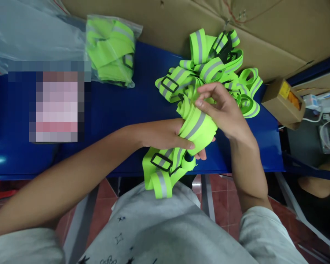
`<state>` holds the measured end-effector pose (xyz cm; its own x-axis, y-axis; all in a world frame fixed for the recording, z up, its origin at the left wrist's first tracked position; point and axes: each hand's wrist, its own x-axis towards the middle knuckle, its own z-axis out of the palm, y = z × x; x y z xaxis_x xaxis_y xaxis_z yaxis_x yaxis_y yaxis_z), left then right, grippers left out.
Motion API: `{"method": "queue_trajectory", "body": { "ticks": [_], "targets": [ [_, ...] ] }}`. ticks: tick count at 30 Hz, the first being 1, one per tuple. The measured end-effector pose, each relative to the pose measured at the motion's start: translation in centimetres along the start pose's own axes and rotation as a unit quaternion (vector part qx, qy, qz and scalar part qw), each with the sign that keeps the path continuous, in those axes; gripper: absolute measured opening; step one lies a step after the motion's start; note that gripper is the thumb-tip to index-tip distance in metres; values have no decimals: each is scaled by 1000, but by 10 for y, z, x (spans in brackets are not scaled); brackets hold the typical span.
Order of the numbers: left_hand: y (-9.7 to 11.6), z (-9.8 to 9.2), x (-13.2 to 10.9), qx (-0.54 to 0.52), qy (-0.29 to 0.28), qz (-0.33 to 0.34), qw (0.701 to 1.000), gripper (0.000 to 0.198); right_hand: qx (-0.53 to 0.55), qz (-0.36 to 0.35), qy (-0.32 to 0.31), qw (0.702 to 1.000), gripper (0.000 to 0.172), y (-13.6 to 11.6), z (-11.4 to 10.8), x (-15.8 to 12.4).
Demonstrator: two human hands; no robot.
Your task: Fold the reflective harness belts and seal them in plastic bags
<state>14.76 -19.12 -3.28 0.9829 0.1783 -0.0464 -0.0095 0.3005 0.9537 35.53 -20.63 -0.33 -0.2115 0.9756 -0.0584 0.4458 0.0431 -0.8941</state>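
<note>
My left hand is closed around a folded bundle of neon yellow-green reflective strap with a grey stripe, its thumb lying on top and its fingertips showing beneath. Below that hand, the loose end with a black slider buckle hangs past the table edge. My right hand is over the bundle's upper end, with thumb and bent fingers closed at the strap. Its exact grip is partly hidden. Just behind lies a tangled pile of matching straps with black buckles.
A clear plastic bag of folded green straps lies on the blue table. More clear bags are at the upper left, above a pixelated patch. Cardboard borders the back. A small carton stands right; another person's arm shows there.
</note>
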Motion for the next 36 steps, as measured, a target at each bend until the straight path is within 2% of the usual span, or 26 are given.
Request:
{"method": "queue_trajectory", "body": {
  "ticks": [1, 3, 6, 8, 10, 13, 17, 20, 24, 28, 30, 32, 34, 36],
  "targets": [
    [-1, 0, 0, -7, -4, -2, 1000, 26, -29, -15, -4, 999, 52, 0, 1, -1],
    [-4, -1, 0, -13, -4, -7, 1000, 33, -56, -25, -52, 997, 57, -2, 0, -3],
    [-7, -4, -1, 36, 36, -35, 998, 35, -86, -59, -141, 984, 62, -5, -3, -6],
    [-7, -6, -2, 83, 54, -53, 994, 30, -113, -87, -183, 973, 76, -5, -4, -6],
    [-5, -7, -3, 87, 35, -50, 994, 31, -126, -94, -201, 967, 82, -3, -4, -5],
    [-2, -5, -4, 15, 11, -29, 999, 34, -121, -90, -176, 973, 73, 0, -2, -3],
    [-4, -1, -1, -116, 75, -48, 989, 34, -81, -82, -110, 987, 65, -1, 2, -7],
    [-4, 2, 2, -176, 83, -43, 980, 41, -14, -59, -55, 997, 56, -5, 4, -12],
    [1, 4, 2, -139, 78, -56, 986, 42, 64, -30, -8, 997, 38, -9, -1, -16],
    [4, 4, 1, -100, 69, -65, 990, 30, 121, -18, 19, 992, 34, -10, -10, -17],
    [4, 4, 1, -73, 65, -49, 994, 32, 159, 5, 14, 987, 37, -10, -13, -18],
    [3, 3, 1, -26, 72, -18, 997, 39, 187, 57, -28, 980, 47, -10, -14, -17],
    [1, 3, 1, 31, 101, -2, 994, 44, 199, 102, -69, 972, 57, -8, -12, -14],
    [0, 2, 2, 59, 147, -9, 987, 41, 182, 96, -61, 977, 58, -5, -8, -8]
  ]
}}
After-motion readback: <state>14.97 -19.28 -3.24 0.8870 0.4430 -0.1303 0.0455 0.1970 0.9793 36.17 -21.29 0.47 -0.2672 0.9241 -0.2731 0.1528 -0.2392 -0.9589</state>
